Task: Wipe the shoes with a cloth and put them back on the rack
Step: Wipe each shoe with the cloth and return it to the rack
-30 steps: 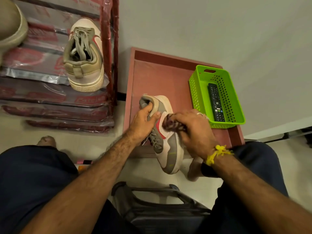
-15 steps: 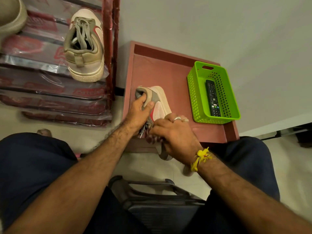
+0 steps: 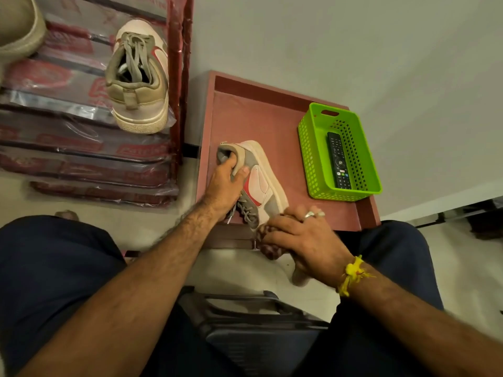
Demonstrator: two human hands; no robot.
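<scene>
A beige and grey sneaker with a red swoosh [image 3: 260, 180] lies on its side on the reddish low table [image 3: 277, 123]. My left hand [image 3: 224, 183] grips its heel collar, fingers inside the opening. My right hand [image 3: 302, 238] holds a dark patterned cloth [image 3: 265, 238] against the toe end, which the hand hides. The matching sneaker [image 3: 137, 80] stands on the red shoe rack [image 3: 179, 77] at the upper left, heel toward me.
A green plastic basket [image 3: 313, 159] with a black remote [image 3: 337, 160] sits on the table's right side. Another shoe's sole [image 3: 19, 28] shows at the top left. A dark stool edge [image 3: 245, 322] lies between my knees. Wall behind the table.
My right hand with the cloth has slid from the shoe's middle down to its toe end. The left hand keeps its grip on the heel.
</scene>
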